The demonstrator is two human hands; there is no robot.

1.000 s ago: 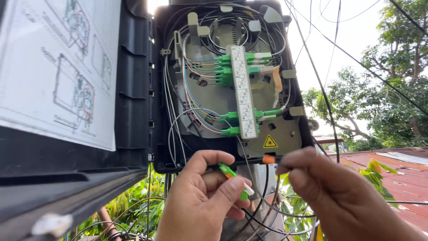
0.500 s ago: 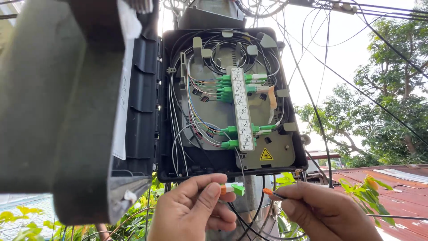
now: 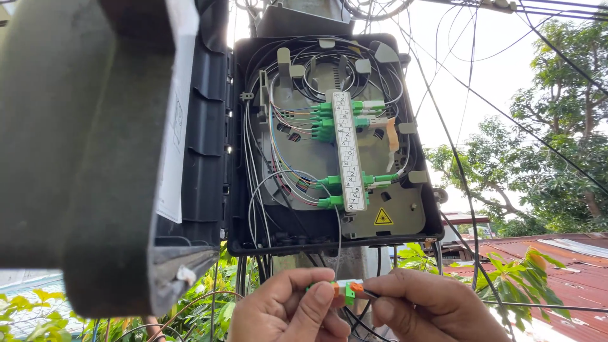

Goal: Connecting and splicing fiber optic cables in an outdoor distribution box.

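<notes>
Below an open black fibre distribution box (image 3: 329, 145), a person's left hand (image 3: 285, 310) and right hand (image 3: 424, 310) meet over a small green and orange connector (image 3: 347, 291), the fingers of both closed in a pinch on it, the left gripping its near end and the right its orange end, where a thin black cable (image 3: 373, 296) leaves it. The box's lid (image 3: 95, 139) hangs open at left (a paper diagram is stuck inside), and green adapters (image 3: 335, 117) flank a numbered white strip (image 3: 348, 152).

Small green-and-orange fibre connector (image 3: 347, 291), level, pinched between both hands' fingers (image 3: 316, 297) just below the open black box.
</notes>
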